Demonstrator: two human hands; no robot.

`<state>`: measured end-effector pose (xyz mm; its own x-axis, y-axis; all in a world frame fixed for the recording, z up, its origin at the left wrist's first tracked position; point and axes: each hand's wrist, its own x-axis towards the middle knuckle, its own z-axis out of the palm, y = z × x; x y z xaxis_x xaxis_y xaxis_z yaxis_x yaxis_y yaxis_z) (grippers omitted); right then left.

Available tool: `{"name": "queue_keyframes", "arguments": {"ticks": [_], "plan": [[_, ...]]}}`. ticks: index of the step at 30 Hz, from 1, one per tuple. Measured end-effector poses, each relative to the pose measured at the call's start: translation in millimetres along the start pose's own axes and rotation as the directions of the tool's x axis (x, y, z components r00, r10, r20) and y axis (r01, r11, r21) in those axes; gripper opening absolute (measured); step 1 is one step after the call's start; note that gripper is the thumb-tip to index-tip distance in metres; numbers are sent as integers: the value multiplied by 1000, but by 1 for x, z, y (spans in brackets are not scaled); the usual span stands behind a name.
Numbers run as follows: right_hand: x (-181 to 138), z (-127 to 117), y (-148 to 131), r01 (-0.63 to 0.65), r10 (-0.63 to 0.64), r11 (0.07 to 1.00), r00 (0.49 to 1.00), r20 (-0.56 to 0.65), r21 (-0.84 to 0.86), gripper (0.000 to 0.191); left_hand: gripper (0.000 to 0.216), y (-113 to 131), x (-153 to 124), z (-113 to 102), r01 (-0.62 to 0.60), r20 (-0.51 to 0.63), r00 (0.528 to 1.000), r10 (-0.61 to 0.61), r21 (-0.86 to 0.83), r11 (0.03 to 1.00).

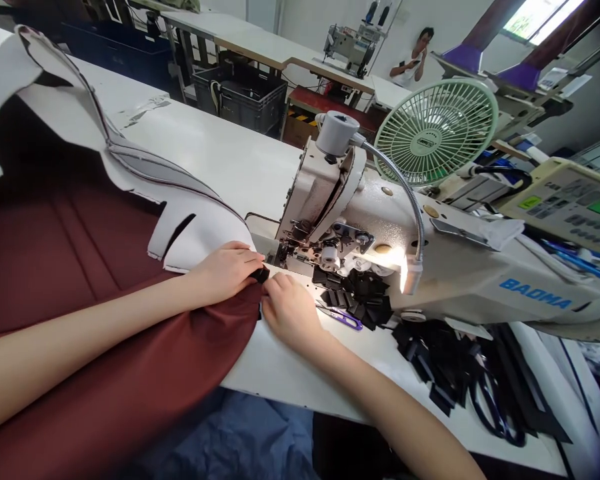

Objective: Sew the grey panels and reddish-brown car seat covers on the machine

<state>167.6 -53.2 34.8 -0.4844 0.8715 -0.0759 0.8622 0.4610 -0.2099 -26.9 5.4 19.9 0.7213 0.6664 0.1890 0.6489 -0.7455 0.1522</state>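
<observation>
A large dark red fabric piece (80,280) with a white foam-backed edge (190,233) lies across the white sewing table (220,153). My left hand (225,270) rests on the fabric's corner, fingers curled and pinching a small black tab (261,274) against it. My right hand (290,310) lies right beside it, fingers bent down onto the fabric edge near the same tab. Both hands sit just in front of the needle area (293,250) of a white sewing machine (430,267).
A pile of black tabs (360,297) and purple-handled snips (343,317) lie under the machine arm, more black strips and scissors (460,373) to the right. A lit gooseneck lamp (410,273), a green fan (437,130), a control panel (570,203). Another person sits at the back (413,63).
</observation>
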Motion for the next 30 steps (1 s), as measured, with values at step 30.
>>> {"name": "queue_keyframes", "arguments": {"ticks": [30], "plan": [[-5, 39, 48, 344, -404, 914, 818, -410, -215, 36, 19, -12, 61, 8, 23, 34, 999, -24, 32, 999]]}}
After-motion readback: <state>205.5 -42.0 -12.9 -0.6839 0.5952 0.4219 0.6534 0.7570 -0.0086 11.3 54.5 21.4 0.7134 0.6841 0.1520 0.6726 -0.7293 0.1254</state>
